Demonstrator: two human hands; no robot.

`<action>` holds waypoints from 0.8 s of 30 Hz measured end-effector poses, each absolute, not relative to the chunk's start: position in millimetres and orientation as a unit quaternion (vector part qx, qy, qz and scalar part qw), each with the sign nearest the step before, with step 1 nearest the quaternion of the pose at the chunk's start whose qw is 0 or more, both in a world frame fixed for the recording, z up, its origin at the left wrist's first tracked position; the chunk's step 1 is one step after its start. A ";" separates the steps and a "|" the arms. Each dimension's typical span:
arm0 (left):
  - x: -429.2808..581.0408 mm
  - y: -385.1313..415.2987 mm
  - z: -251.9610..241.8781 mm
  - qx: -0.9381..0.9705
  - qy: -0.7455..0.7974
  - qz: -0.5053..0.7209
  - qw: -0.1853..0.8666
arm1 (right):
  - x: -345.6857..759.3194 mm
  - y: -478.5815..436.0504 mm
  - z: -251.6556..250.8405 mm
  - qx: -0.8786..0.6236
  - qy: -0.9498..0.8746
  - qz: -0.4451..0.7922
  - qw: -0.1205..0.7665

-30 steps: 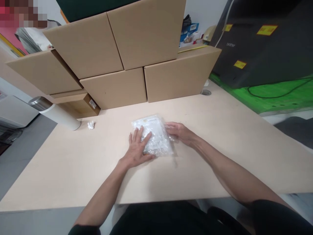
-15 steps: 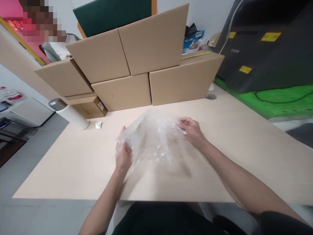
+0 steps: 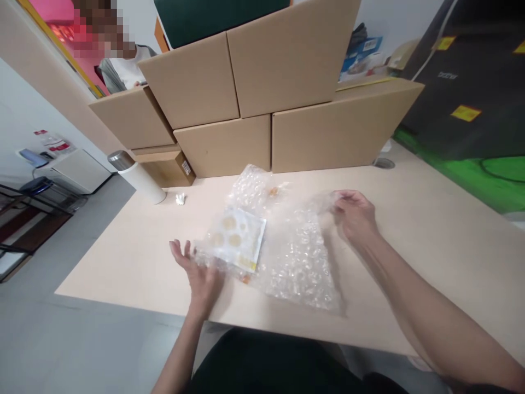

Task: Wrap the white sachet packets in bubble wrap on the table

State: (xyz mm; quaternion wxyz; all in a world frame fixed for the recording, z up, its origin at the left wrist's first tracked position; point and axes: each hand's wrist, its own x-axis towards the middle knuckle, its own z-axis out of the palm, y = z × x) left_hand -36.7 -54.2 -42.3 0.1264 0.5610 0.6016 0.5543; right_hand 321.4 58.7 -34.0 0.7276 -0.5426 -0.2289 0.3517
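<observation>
A sheet of bubble wrap (image 3: 301, 257) lies unfolded across the light tabletop. On its left part rests a flat, square, pale packet (image 3: 238, 238) with yellowish round shapes and a yellow lower corner. My right hand (image 3: 356, 216) pinches the wrap's upper right edge and holds it raised a little. My left hand (image 3: 203, 279) is at the wrap's lower left edge, fingers spread, touching the plastic beside the packet. Small orange patches show at the wrap's top and bottom; motion blur hides what they are.
Cardboard boxes (image 3: 221, 148) are stacked along the table's back. A white bottle with a metallic cap (image 3: 143, 183) and a crumpled white scrap (image 3: 180, 198) stand at the left. Behind the boxes is another person (image 3: 123, 71). A large dark machine (image 3: 484, 98) is at the right.
The bubble wrap, bunched up between both hands before, now lies opened out, and the packet shows. My right hand has moved right with the wrap's edge; my left hand's fingers have spread.
</observation>
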 end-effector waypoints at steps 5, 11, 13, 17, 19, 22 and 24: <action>-51.8 -60.0 -26.4 0.807 0.488 0.324 -0.066 | 325.6 58.9 -33.9 -0.556 -0.211 0.353 0.722; -73.3 -72.6 -30.8 0.682 0.584 0.440 0.013 | 330.4 62.3 -40.9 -0.564 -0.190 0.355 0.721; -85.0 -75.9 -35.8 0.560 0.648 0.512 0.068 | 331.3 62.9 -43.4 -0.566 -0.188 0.359 0.718; -111.7 -80.4 -43.3 0.420 0.738 0.515 0.116 | 332.1 63.3 -48.5 -0.574 -0.195 0.360 0.709; -121.6 -83.1 -44.5 0.426 0.773 0.469 0.039 | 332.6 63.2 -51.5 -0.580 -0.204 0.359 0.702; -122.3 -86.9 -40.4 0.470 0.754 0.439 -0.134 | 334.5 63.2 -56.9 -0.592 -0.223 0.354 0.689; -110.5 -87.1 -34.4 0.527 0.722 0.417 -0.166 | 336.3 63.2 -60.3 -0.604 -0.243 0.342 0.677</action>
